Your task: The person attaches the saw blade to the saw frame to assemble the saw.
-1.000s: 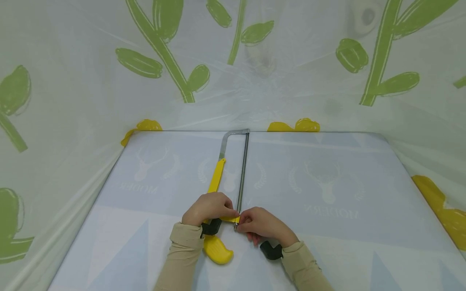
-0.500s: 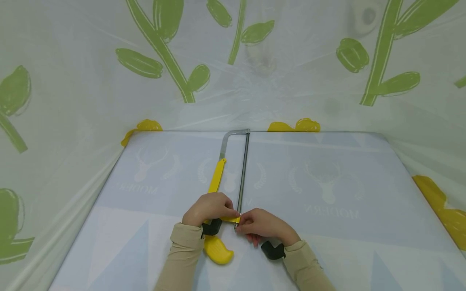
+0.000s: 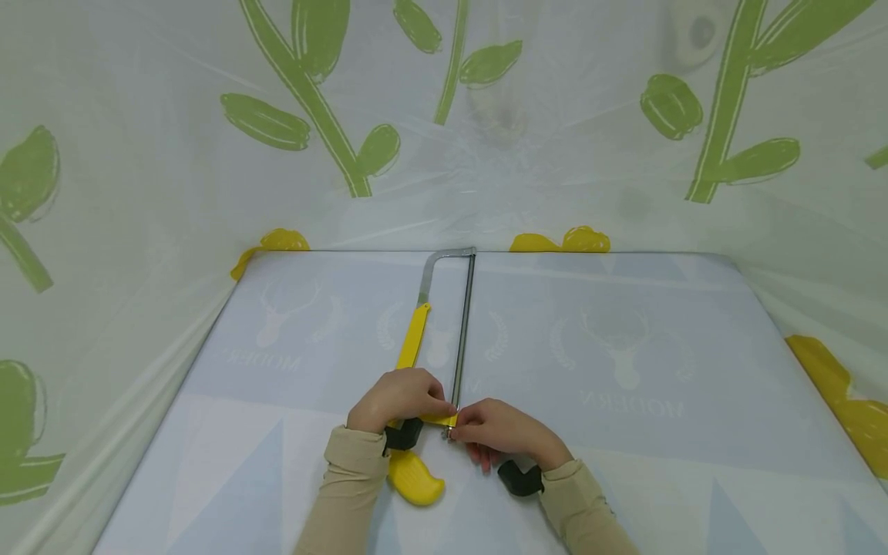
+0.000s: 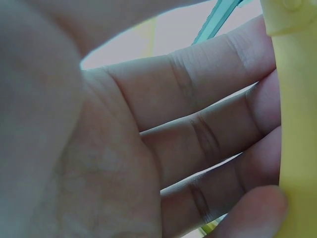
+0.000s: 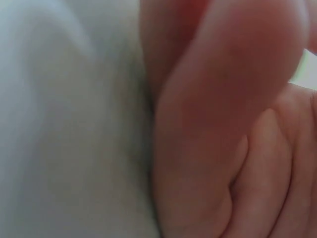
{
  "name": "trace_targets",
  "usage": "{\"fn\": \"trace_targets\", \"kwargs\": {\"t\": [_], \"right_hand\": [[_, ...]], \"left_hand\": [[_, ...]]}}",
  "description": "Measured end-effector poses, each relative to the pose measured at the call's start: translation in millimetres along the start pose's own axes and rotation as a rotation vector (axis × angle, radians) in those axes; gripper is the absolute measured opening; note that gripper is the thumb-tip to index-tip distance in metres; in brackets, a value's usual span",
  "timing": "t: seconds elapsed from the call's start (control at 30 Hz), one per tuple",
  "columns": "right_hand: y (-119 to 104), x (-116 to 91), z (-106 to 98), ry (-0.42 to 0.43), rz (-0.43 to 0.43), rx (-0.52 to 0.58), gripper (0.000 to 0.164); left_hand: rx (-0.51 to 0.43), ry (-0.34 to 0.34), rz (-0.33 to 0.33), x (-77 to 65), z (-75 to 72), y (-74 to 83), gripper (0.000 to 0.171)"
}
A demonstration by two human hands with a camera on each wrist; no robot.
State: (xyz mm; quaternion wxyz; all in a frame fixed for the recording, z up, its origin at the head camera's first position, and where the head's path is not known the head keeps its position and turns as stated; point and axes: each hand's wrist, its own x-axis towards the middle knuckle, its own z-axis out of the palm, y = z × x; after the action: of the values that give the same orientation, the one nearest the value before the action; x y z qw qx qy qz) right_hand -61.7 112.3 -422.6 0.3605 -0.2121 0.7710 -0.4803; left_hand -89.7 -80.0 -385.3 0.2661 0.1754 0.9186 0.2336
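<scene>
A hacksaw with a yellow and grey frame [image 3: 414, 337] lies flat on the table, its blade [image 3: 463, 331] to the right and its yellow handle [image 3: 415, 478] toward me. My left hand [image 3: 401, 397] holds the hacksaw at the near end of the frame, fingertips by the blade's near end. In the left wrist view its fingers reach the yellow handle [image 4: 299, 129], and part of the toothed blade [image 4: 215, 22] shows above. My right hand [image 3: 501, 428] pinches the small metal wing nut [image 3: 446, 435] at the near end. Curled fingers [image 5: 223, 109] fill the right wrist view, hiding the nut there.
A pale patterned cloth [image 3: 624, 462] covers the table. Behind it and at the sides hangs a whitish sheet [image 3: 541, 169] printed with green leaves. The saw's far end reaches the table's back edge. Black wrist devices [image 3: 520, 478] sit below both hands.
My right fingers have shifted slightly at the wing nut, and more of the nut shows left of the fingertips. The left hand and the hacksaw have stayed in place.
</scene>
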Motion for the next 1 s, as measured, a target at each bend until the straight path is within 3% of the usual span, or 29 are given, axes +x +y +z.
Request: {"fn": "trace_targets", "kwargs": {"t": [0.5, 0.8, 1.0], "right_hand": [[4.9, 3.0, 0.0, 0.035, 0.003, 0.000, 0.014], [2.8, 2.2, 0.7, 0.058, 0.032, 0.002, 0.017], [3.6, 2.4, 1.1, 0.030, -0.010, -0.016, 0.018]], "left_hand": [[-0.014, 0.004, -0.007, 0.4, 0.0, 0.4, 0.026], [-0.019, 0.009, 0.008, -1.1, -1.1, 0.4, 0.027], [-0.020, 0.009, 0.011, -1.2, -1.6, 1.6, 0.026]]}}
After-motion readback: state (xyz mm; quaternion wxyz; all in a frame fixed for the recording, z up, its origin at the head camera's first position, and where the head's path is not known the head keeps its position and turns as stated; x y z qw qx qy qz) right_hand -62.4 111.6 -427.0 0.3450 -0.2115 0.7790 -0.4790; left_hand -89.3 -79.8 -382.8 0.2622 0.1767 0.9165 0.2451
